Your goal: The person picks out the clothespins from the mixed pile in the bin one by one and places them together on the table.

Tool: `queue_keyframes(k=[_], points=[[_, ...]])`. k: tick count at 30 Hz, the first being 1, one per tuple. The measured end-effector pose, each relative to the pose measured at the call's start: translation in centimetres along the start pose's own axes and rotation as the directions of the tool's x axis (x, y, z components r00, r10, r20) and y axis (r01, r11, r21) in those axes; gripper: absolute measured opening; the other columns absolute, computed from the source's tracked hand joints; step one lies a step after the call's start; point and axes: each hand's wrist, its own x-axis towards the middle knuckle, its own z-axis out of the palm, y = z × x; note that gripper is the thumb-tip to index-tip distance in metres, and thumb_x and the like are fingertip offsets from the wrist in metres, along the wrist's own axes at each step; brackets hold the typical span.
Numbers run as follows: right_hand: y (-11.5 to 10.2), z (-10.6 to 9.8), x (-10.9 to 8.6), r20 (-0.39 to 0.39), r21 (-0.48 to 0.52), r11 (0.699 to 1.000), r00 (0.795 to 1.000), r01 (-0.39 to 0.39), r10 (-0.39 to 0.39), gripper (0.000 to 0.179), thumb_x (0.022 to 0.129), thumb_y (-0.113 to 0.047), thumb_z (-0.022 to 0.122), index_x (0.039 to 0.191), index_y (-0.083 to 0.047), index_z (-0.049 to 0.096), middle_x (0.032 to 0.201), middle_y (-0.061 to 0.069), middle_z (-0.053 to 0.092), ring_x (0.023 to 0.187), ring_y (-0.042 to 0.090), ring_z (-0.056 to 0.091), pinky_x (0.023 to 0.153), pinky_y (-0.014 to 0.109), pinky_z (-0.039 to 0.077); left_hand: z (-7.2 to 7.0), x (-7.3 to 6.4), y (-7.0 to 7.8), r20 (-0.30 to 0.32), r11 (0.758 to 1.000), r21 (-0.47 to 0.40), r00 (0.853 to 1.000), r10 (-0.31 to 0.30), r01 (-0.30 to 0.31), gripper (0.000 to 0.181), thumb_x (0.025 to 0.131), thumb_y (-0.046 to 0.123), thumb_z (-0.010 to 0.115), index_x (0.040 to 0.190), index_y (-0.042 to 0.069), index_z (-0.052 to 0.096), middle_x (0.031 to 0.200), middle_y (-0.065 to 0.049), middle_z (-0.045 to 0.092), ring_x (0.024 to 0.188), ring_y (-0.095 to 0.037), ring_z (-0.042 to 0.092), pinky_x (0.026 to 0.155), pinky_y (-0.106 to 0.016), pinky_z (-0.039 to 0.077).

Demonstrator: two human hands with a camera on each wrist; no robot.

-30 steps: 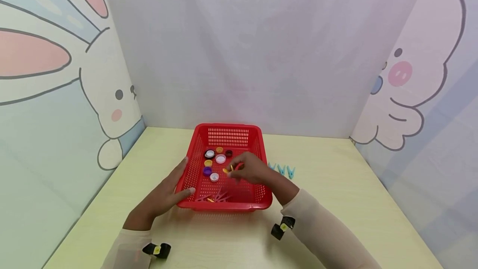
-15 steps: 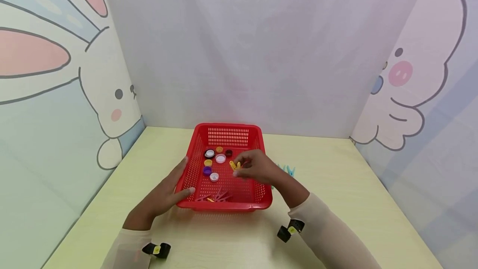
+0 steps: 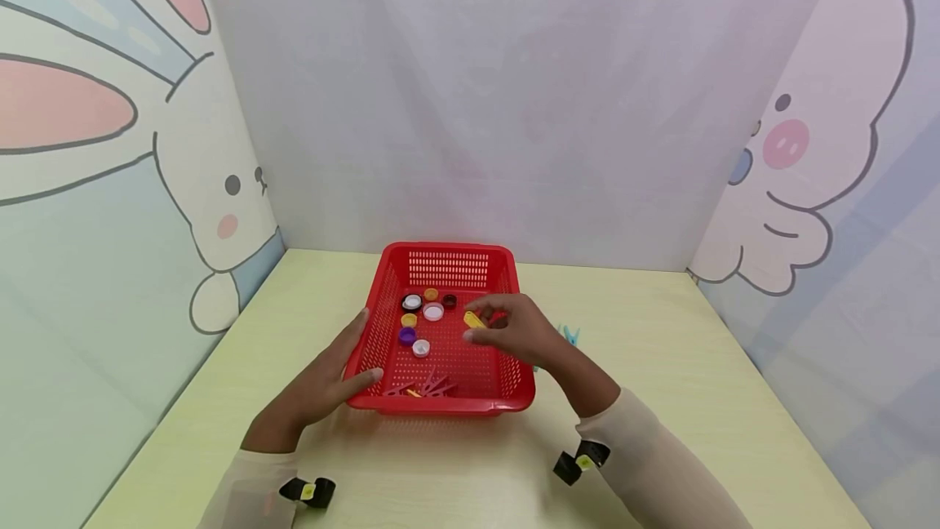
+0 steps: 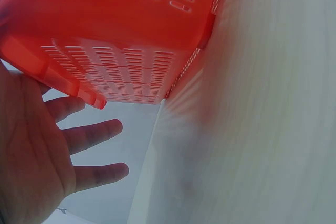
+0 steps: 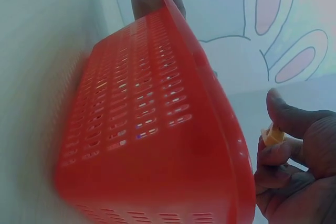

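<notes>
- Red perforated plastic forms the basket (image 3: 441,406), shown in the head view on a pale yellow table (image 3: 698,398) before a light cloth backdrop (image 3: 514,104); a rabbit drawing (image 3: 213,153) is printed on the left wall.
- Head view, left side: the left hand (image 3: 319,386) is laid against the basket, its fingers extended and its thumb spread out over the rim near the front corner.
- Head view, right side: the yellow clip (image 3: 473,320) is pinched between thumb and fingers of the right hand (image 3: 514,329) — held over the right half of the basket.
- Head view, contents: round caps, among them a purple cap (image 3: 407,336) and a dark brown cap (image 3: 450,301), are grouped toward the left and rear; pink clips (image 3: 441,386) are gathered by the front wall.
- Head view, outside: a light-blue clip (image 3: 571,336) is seen on the table, right of the basket and beside the right forearm.
- Left wrist view: the slotted wall is shown from outside; three straight fingers of the left hand are spread apart below the rim — its thumb is hidden.
- Right wrist view: the yellow clip is gripped by the thumb and curled fingers, apart from the rim; the left hand is partly visible at the far side.
</notes>
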Motion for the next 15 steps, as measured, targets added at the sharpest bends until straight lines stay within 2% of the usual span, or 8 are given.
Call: queue_keyframes(k=[8, 11, 15], points=[[0.5, -0.8, -0.8, -0.012, 0.026, 0.999, 0.999, -0.033, 0.033, 0.046, 0.090, -0.022, 0.092, 0.131, -0.010, 0.077, 0.121, 0.014, 0.072, 0.099, 0.022, 0.074, 0.083, 0.041, 0.070, 0.0, 0.1, 0.0, -0.003, 1.000, -0.004, 1.000, 0.021, -0.021, 0.115, 0.094, 0.045, 0.079, 0.177, 0.016, 0.005, 0.173, -0.022, 0.033, 0.140, -0.041, 0.054, 0.087, -0.040, 0.070], [1.0, -1.2, -1.2, -0.001, 0.055, 0.997, 0.999, -0.050, 0.050, 0.050, 0.090, -0.021, 0.092, 0.134, -0.008, 0.074, 0.122, 0.014, 0.071, 0.090, 0.022, 0.076, 0.080, 0.041, 0.070, 0.0, 0.2, 0.0, -0.004, 1.000, -0.008, 1.000, 0.021, -0.021, 0.116, 0.094, 0.046, 0.080, 0.177, 0.016, 0.005, 0.172, -0.022, 0.033, 0.140, -0.041, 0.054, 0.087, -0.040, 0.070], [1.6, -1.9, -1.8, 0.012, 0.102, 0.991, 0.996, -0.087, 0.086, 0.056, 0.088, -0.020, 0.092, 0.139, -0.007, 0.071, 0.124, 0.017, 0.069, 0.077, 0.021, 0.072, 0.069, 0.037, 0.068, 0.0, 0.0, 0.1, -0.005, 1.000, -0.016, 1.000, 0.008, -0.008, 0.118, 0.093, 0.048, 0.080, 0.177, 0.017, 0.004, 0.173, -0.020, 0.032, 0.140, -0.039, 0.054, 0.088, -0.039, 0.070]])
